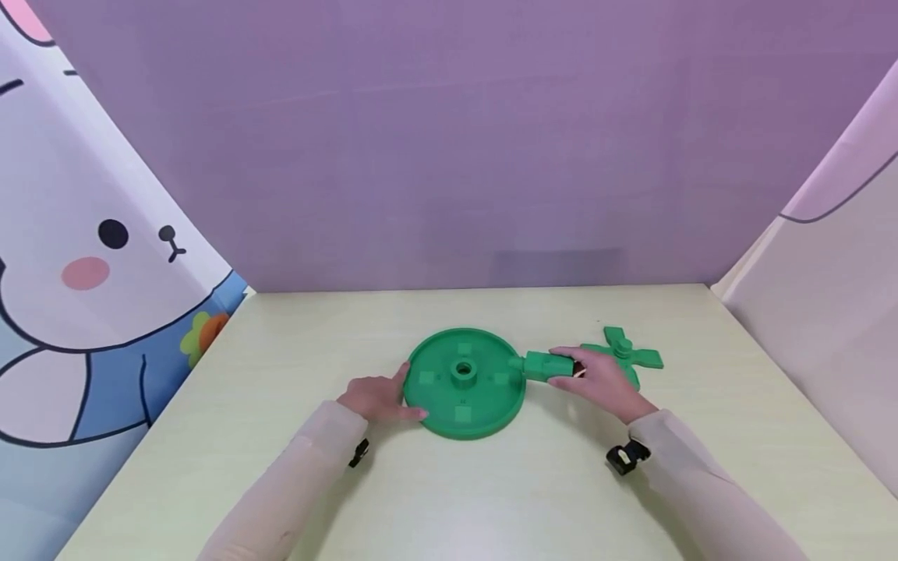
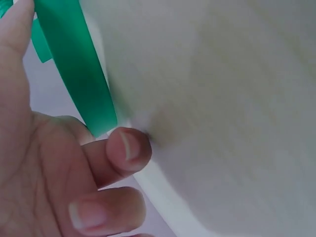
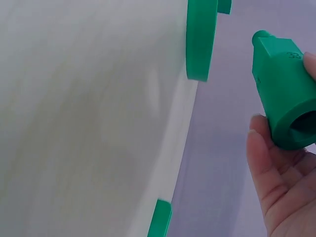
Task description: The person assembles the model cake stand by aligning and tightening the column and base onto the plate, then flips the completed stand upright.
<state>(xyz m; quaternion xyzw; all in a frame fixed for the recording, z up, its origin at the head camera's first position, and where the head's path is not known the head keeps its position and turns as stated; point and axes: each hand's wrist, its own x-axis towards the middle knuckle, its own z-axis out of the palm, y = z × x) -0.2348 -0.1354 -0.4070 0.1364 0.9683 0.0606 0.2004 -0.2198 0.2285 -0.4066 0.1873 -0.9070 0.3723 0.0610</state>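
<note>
A round green disc (image 1: pixel 435 405) with a raised rim, a hollow central hub and several square blocks lies on the table. At its left edge, my left hand (image 1: pixel 379 396) holds the rim with thumb and fingers. The left wrist view shows the disc's side (image 2: pixel 79 69) near the curled fingers. My right hand (image 1: pixel 596 378) grips a green plastic connector (image 1: pixel 547 366) with a hollow end and a rounded knob. In the right wrist view the connector (image 3: pixel 286 84) is raised off the table, its knob facing the disc; in the head view the knob overlaps the disc's right rim.
Just behind the right hand lies a green cross-shaped piece (image 1: pixel 645 358) with flat arms and a round hub. The pale table (image 1: pixel 491 499) meets a purple back wall (image 1: pixel 449 156). Cartoon-printed fabric (image 1: pixel 84 179) stands on the left, and a pale panel (image 1: pixel 835 312) on the right.
</note>
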